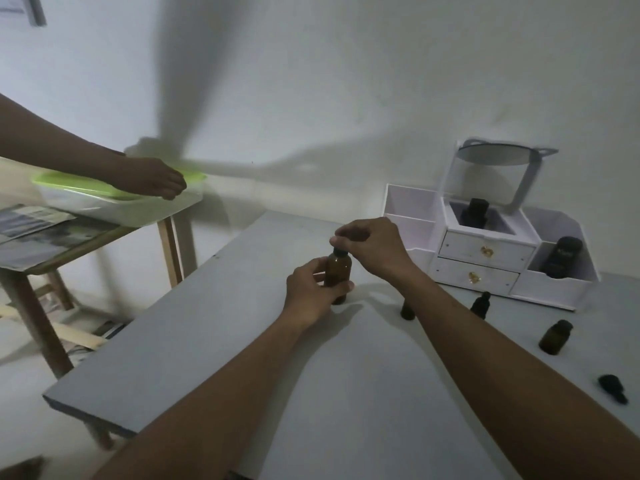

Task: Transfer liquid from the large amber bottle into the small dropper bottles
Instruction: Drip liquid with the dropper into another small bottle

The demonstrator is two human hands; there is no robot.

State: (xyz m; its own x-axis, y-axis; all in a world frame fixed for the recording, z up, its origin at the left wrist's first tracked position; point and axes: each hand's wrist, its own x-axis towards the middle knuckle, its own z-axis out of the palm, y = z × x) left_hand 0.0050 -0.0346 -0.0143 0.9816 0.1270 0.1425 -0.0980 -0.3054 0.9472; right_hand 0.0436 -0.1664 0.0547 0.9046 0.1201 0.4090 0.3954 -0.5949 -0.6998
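Note:
The large amber bottle [338, 271] stands upright near the middle of the grey table [207, 341]. My left hand [311, 294] grips its body low down. My right hand [370, 247] pinches the dark cap on its neck from above. To the right stand small dropper bottles: one partly hidden behind my right forearm [407, 310], one with a dark dropper top [480, 304], and an uncapped amber one [555, 337]. A loose black dropper cap [613, 388] lies at the far right.
A white drawer organiser [485, 251] with a mirror and two dark bottles stands at the back right. On a wooden side table at the left, another person's hand [152, 178] rests on a green-lidded plastic box [121, 199].

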